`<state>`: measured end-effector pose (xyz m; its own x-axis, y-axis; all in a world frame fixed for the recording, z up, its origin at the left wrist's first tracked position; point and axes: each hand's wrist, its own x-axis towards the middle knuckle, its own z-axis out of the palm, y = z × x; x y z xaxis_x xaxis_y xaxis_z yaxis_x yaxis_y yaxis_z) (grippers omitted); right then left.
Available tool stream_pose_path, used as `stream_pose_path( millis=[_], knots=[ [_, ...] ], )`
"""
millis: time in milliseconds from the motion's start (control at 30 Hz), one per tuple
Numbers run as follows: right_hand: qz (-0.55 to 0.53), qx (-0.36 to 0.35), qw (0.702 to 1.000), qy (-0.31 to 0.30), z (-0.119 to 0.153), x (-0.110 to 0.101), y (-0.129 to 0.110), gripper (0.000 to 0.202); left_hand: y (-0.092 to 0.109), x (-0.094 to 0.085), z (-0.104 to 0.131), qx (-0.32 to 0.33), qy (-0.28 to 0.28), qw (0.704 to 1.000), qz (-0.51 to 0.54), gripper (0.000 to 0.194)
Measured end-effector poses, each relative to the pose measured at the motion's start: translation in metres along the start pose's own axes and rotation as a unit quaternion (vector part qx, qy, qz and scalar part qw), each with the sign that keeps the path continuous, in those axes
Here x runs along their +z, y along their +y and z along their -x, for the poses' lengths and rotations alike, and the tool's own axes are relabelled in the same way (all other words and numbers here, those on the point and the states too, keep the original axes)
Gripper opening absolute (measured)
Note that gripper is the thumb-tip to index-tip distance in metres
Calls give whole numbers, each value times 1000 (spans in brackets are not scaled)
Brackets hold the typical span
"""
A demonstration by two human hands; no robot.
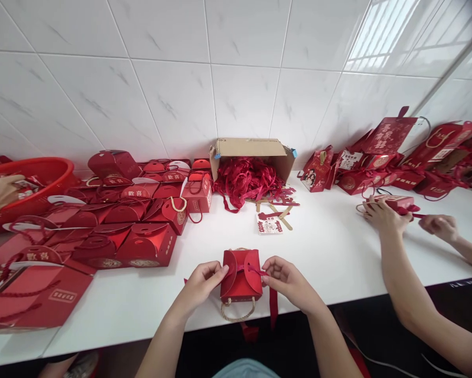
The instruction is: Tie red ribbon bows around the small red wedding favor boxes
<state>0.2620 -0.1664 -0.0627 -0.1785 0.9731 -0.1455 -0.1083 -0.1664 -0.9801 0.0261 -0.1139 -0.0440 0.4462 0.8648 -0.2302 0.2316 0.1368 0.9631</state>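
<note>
A small red box (241, 283) with rounded flaps lies near the front edge of the white table, a beige rope handle (238, 316) looping toward me. My left hand (204, 283) pinches at the box's left side, its thumb on the flap. At the right side, the fingers of my right hand (285, 281) close on a dark red ribbon (273, 310). This ribbon crosses the top of the box through the flaps, and one end hangs over the table edge. A short ribbon end shows beside my left hand.
Many red boxes (149, 244) and an orange-red basket (34, 173) stand left. A cardboard box (251, 147) spills red ribbons (245, 181) behind. Cards (270, 224) lie before it. At right, another person's hands (389, 215) work on a box near more red boxes (393, 134).
</note>
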Motion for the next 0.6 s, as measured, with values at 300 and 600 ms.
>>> stream_pose_path(
  millis=[300,600],
  knots=[
    [132,10,989,-64,0,-12,-12,33,8,-8,0,10,5,999,-44,41],
    [285,-97,951,74,-2,-5,-27,36,20,-13,1,7,26,1000,10,40]
  ],
)
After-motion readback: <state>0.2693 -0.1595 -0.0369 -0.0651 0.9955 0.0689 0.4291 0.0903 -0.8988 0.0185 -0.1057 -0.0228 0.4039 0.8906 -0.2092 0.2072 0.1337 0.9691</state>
